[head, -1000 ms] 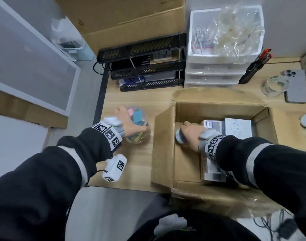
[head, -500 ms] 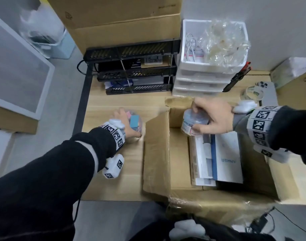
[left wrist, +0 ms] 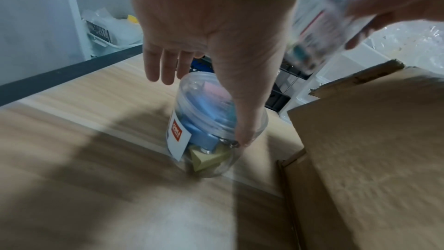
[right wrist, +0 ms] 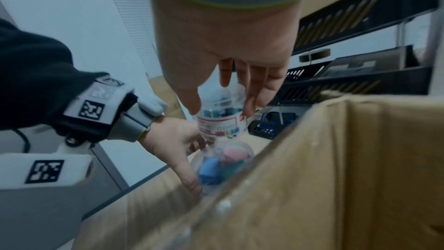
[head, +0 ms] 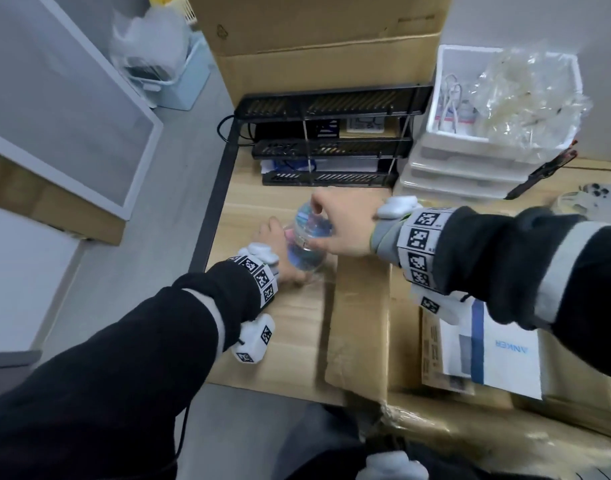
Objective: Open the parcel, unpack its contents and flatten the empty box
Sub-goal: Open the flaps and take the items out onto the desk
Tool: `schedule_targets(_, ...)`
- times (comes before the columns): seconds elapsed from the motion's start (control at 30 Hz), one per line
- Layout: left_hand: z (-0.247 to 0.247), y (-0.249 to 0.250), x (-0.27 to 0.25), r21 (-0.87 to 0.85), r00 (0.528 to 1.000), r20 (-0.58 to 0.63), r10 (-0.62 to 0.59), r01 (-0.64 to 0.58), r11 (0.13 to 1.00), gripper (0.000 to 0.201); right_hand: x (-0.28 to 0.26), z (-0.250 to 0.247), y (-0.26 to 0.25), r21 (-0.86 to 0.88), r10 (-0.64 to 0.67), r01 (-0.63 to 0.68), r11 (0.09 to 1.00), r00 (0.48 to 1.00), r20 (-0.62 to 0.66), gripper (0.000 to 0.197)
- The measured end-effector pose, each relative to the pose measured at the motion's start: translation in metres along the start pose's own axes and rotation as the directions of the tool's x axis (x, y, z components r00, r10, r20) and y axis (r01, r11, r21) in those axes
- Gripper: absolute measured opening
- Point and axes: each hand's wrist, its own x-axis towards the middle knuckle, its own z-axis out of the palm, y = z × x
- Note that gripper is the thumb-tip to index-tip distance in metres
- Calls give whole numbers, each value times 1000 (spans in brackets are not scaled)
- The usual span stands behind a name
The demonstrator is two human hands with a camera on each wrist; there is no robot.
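On the wooden table, left of the open cardboard box, a clear round jar of coloured clips stood upright. Left hand sat on its top, fingers draped loose over the far side, thumb down the near wall; touching, not clearly gripping. Right hand gripped a smaller clear labelled jar from above, fingertips curled round its top, and held it in the air right over the first jar, tilted; whether the two jars touched could not be told. Box flap stood up just beside the big jar. Inside the box lay a white and blue carton marked ANKER, flat on the bottom, partly under the right sleeve. Behind: black wire trays, white drawer unit with clear plastic bags on top.
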Motion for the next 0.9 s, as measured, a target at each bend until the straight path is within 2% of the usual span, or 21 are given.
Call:
schedule_targets(0.07, -2, -2, -7, 24, 999, -23, 28, -27, 999, 74, 18, 17, -9, -21, 56, -54, 998, 995, 86, 45)
schedule_targets(0.13, -9, -5, -12, 51, 996, 27, 89, -91, 995, 98, 32, 32, -16, -43, 116, -111, 993, 984, 139, 42)
schedule_targets(0.17, -13, -6, -14, 61, 993, 53, 103, -107, 992, 104, 38, 38, -19, -46, 135, -129, 990, 978, 158, 41)
schedule_targets(0.27, -18, -6, -15, 42, 981, 105, 160, -166, 985, 106, 49, 45, -26, -67, 183, -173, 983, 965, 188, 37)
schedule_targets(0.4, -24, -10, -10, 12, 983, 69, 172, -173, 985, 104, 66, 39, -33, -129, 217, -190, 973, 947, 238, 42)
schedule_targets(0.53, -28, -13, 5, 11, 982, 46, 182, -182, 983, 101, 73, 30, -32, -31, 213, -212, 977, 938, 274, 55)
schedule_targets(0.7, -31, -14, 39, -13, 994, 14, 105, -105, 994, 106, 76, 14, -22, 132, 249, -278, 951, 948, 200, 49)
schedule_targets(0.9, -41, -12, 85, -40, 999, 39, -3, 5, 999, 110, 74, 6, -2, 177, 313, -348, 921, 929, 198, 32)
